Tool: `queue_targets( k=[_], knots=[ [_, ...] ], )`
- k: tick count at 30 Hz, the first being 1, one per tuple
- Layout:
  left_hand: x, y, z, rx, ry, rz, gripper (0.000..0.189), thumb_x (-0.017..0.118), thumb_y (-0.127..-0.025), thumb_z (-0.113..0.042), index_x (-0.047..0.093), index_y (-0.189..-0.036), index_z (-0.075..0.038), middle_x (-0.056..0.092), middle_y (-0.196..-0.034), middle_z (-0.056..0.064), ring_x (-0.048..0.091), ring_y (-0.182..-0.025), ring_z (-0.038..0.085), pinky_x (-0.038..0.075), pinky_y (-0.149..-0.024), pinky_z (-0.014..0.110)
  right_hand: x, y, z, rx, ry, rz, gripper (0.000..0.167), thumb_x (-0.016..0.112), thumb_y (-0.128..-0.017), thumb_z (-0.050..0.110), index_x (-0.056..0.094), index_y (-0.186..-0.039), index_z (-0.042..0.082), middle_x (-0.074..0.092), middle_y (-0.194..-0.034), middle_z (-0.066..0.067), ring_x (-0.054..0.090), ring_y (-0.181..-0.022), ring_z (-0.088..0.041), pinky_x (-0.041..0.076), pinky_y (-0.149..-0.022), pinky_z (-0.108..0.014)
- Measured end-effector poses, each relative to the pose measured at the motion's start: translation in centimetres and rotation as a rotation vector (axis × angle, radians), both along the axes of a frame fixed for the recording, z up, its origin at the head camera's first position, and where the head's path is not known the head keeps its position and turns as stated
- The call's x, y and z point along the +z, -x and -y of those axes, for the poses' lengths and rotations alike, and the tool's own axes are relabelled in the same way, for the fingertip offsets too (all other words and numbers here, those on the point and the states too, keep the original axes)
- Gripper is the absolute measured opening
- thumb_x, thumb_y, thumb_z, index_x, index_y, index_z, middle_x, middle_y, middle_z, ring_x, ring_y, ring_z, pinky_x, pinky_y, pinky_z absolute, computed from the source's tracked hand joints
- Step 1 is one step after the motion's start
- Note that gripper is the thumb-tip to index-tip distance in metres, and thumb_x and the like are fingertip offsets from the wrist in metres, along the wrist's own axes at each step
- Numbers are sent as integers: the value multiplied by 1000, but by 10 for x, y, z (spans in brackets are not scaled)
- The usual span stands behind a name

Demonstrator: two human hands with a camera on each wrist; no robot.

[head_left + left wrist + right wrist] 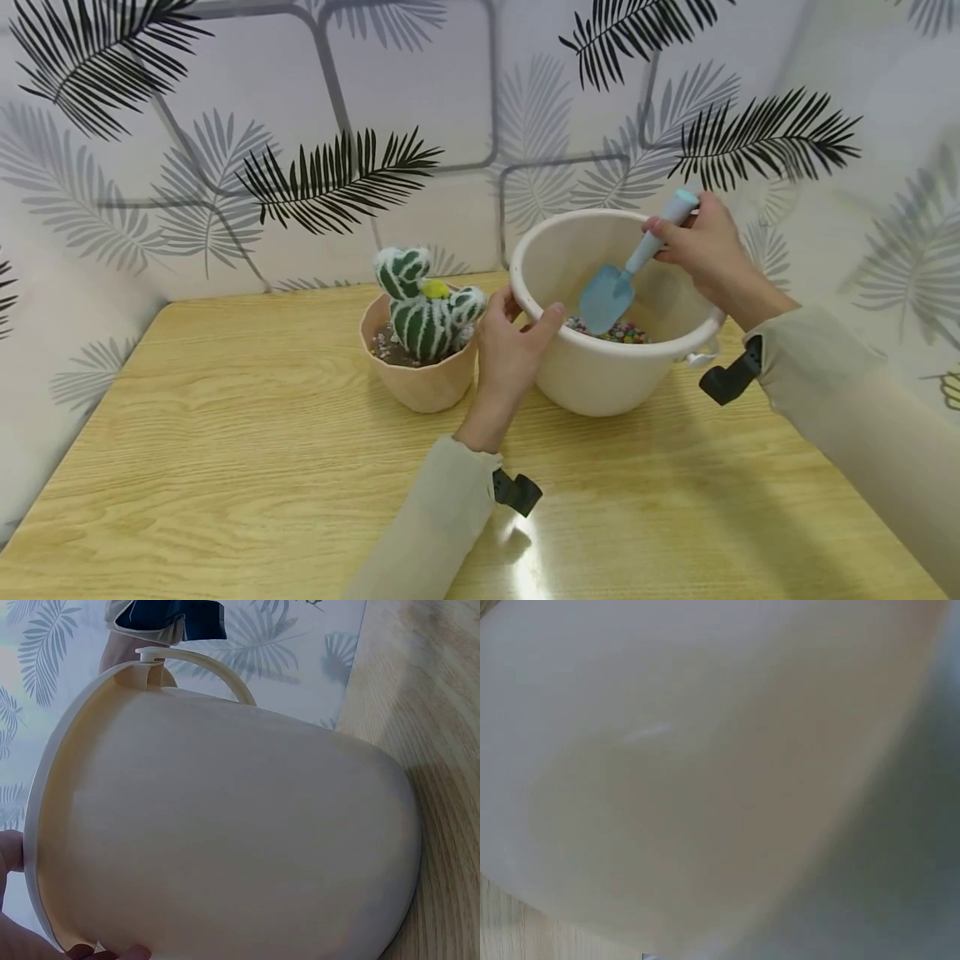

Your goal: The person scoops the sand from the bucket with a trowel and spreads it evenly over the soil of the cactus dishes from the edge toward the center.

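A cream bucket (pixel 611 383) stands on the wooden table, with colourful pebbles (pixel 630 333) at its bottom. My left hand (pixel 513 342) grips the bucket's near-left rim, thumb over the edge and fingers on the outside. In the left wrist view, a fingertip and thumb show at the rim (pixel 34 870). By its handle, my right hand (pixel 701 242) holds a small blue trowel (pixel 607 296) that slants down into the bucket. Its blade overlaps the pebbles in the head view. The right wrist view is filled by the blurred bucket wall (pixel 667 802).
Just left of the bucket, close to my left hand, a peach pot (pixel 423 387) holds a knitted green-and-white cactus (pixel 423 325) with a yellow flower. A leaf-patterned wall (pixel 442 192) rises behind the table (pixel 225 433). The bucket's curved carrying handle (pixel 217 667) hangs at its side.
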State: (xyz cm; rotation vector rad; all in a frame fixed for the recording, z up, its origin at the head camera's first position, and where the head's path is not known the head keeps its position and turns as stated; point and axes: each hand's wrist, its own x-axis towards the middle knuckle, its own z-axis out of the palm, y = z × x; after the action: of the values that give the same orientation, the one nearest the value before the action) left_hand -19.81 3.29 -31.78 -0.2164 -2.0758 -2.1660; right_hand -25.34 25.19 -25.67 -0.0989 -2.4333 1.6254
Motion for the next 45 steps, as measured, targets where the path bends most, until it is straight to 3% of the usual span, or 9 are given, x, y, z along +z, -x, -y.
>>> queue_targets(
  k=[6, 16, 23, 32, 37, 45],
  knots=[
    [2, 3, -1, -3, 2, 14, 56, 68, -83, -17, 48, -130, 5, 55, -129, 21, 52, -125, 28, 48, -99, 39, -1, 6, 2, -7, -53, 41, 30, 47, -99, 17, 31, -121, 5, 51, -118, -14, 58, -103, -11, 51, -70, -11],
    [1, 6, 1, -15, 12, 25, 58, 70, -83, -18, 48, -130, 6, 54, -130, 21, 52, -124, 27, 49, -98, 38, -4, 15, 2, 48, -96, 79, 28, 42, -98, 7, 26, -119, -3, 43, -123, -21, 51, -118, -30, 50, -73, -13],
    [3, 6, 2, -9, 28, 36, 60, 72, -83, -21, 47, -132, 5, 53, -132, 20, 51, -125, 27, 49, -99, 38, -6, 15, 4, 54, -153, 90, 24, 51, -95, 8, 32, -107, 1, 44, -107, -14, 52, -100, -21, 48, -65, -12],
    [1, 7, -1, -14, 5, 13, 68, 69, -85, -21, 39, -142, 0, 49, -138, 19, 49, -128, 28, 47, -101, 39, -5, 11, 5, 38, -288, 96, 31, 52, -95, 12, 33, -110, -6, 44, -105, -18, 48, -97, -28, 43, -62, -13],
    [2, 6, -1, -8, 16, 14, 70, 68, -86, -21, 35, -145, -3, 46, -142, 17, 47, -130, 27, 46, -102, 40, -3, 10, 6, 31, -378, 91, 41, 51, -96, 17, 30, -119, -9, 44, -106, -21, 46, -95, -31, 44, -69, -25],
    [1, 5, 0, -10, 16, 47, 71, 69, -85, -22, 35, -146, -6, 47, -142, 14, 47, -129, 25, 45, -103, 41, -2, 7, 7, -5, -367, 41, 43, 50, -96, 19, 29, -124, -7, 46, -120, -28, 48, -110, -40, 44, -87, -48]
  ],
)
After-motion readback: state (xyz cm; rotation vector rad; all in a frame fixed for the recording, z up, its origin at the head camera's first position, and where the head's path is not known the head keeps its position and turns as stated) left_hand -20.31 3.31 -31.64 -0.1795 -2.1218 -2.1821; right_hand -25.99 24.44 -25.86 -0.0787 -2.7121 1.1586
